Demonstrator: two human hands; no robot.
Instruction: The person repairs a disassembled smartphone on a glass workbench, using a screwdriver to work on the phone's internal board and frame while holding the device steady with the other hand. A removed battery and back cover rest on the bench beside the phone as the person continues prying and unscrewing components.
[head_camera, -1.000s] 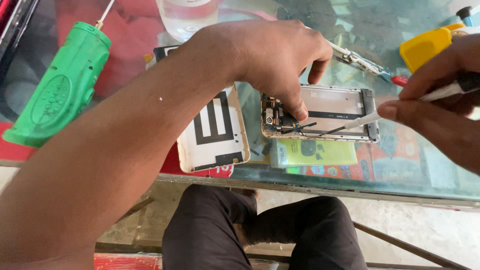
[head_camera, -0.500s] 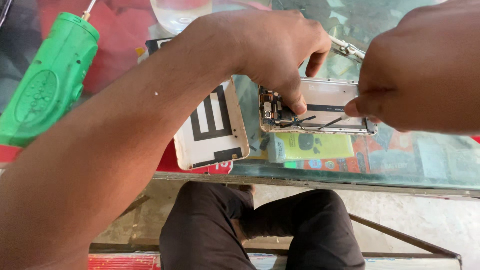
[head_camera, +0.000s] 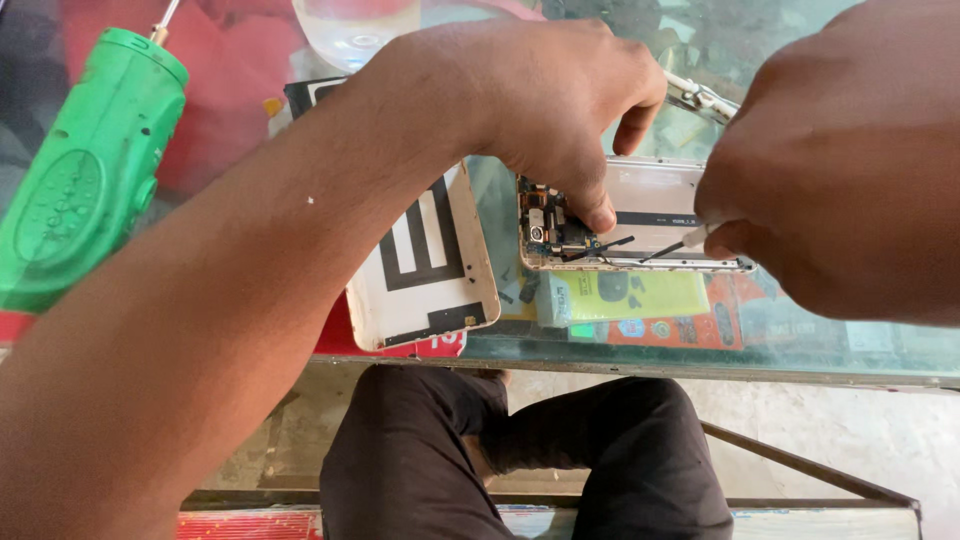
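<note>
An opened phone body with bare circuitry at its left end lies on the glass tabletop. My left hand reaches across from the left and presses a fingertip on the phone's circuit end, holding it down. My right hand comes in from the right and pinches a thin screwdriver, whose dark tip points at the phone's lower edge. A white back cover with black markings lies just left of the phone, partly under my left forearm.
A green plastic torch-like tool lies at the far left. A clear glass vessel stands at the top. Metal tweezers lie behind the phone. A yellow-green packet shows under the glass. My knees are below the table edge.
My right hand has moved in from the right and closer to the camera, bringing the screwdriver tip to the phone. The view has shifted closer. My left hand keeps its press on the phone.
</note>
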